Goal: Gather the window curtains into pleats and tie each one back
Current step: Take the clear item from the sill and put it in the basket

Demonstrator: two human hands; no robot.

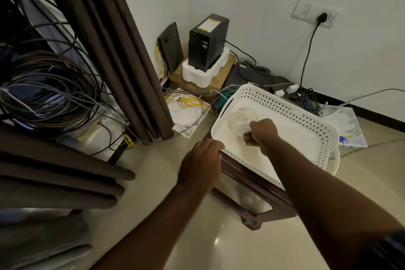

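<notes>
Person leans over a white basket (282, 103) sitting on a dark wooden stool (258, 184). Left hand (202, 160) grips the basket's near-left rim, fingers curled over the edge. Right hand (260, 132) is clenched inside the basket, just beside a clear glass bowl (242, 119); cannot tell whether it pinches the bowl's rim or only touches it. Brown curtain (114, 50) hangs in folds left of the basket, well apart from both hands, hem near the floor (197, 237); no tie visible on it. More brown curtain folds (54, 171) at lower left. Cable coil (48, 92) left of the hanging curtain. Behind the basket: black box (207, 41) in white foam (203, 70) on a carton, yellow wires (188, 101), plug in wall socket (315, 14).
</notes>
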